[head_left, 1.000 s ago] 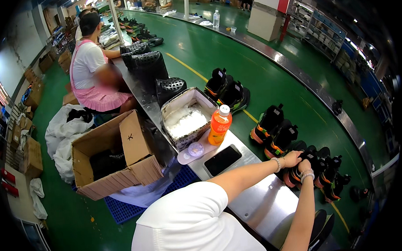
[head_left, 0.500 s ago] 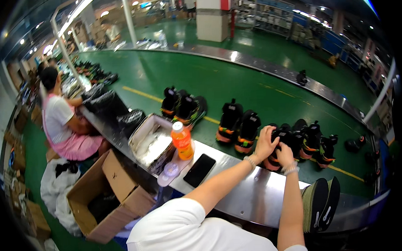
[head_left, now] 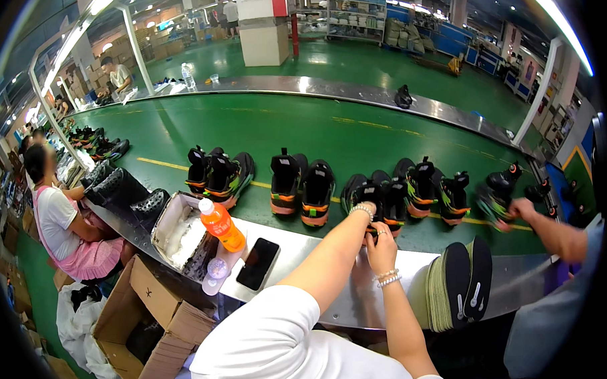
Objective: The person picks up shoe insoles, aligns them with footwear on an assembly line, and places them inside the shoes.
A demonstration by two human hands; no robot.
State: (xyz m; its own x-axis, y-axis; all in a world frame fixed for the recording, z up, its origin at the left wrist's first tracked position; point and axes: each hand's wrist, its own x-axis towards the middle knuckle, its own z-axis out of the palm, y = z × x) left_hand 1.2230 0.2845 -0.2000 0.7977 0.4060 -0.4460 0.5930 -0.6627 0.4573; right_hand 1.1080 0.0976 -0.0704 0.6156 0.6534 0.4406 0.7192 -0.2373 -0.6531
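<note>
A black sneaker [head_left: 355, 188] with orange and green trim stands at the bench's far edge, under both my hands. My left hand [head_left: 366, 209] reaches into or over its opening, its fingers hidden. Close by, my right hand [head_left: 382, 245] has bent fingers gripping the sneaker's near end. Another black sneaker [head_left: 395, 203] stands just right of them. Further right is a pair of sneakers [head_left: 422, 189], and to the left another pair [head_left: 318, 192]. A stack of dark-topped insoles [head_left: 447, 288] lies right of my right forearm.
An orange drink bottle [head_left: 222, 226], a black phone [head_left: 258, 264] and a box with white contents [head_left: 178, 237] are at my left. An open carton [head_left: 131, 322] stands below. At right, a co-worker's hand [head_left: 523, 210] is at a blurred sneaker [head_left: 494, 206]. Another person [head_left: 64, 224] sits far left.
The view has swung to the right, and the co-worker's arm with a sneaker has come in there. My left hand has sunk lower at the sneaker's opening; my right hand has shifted to its near end.
</note>
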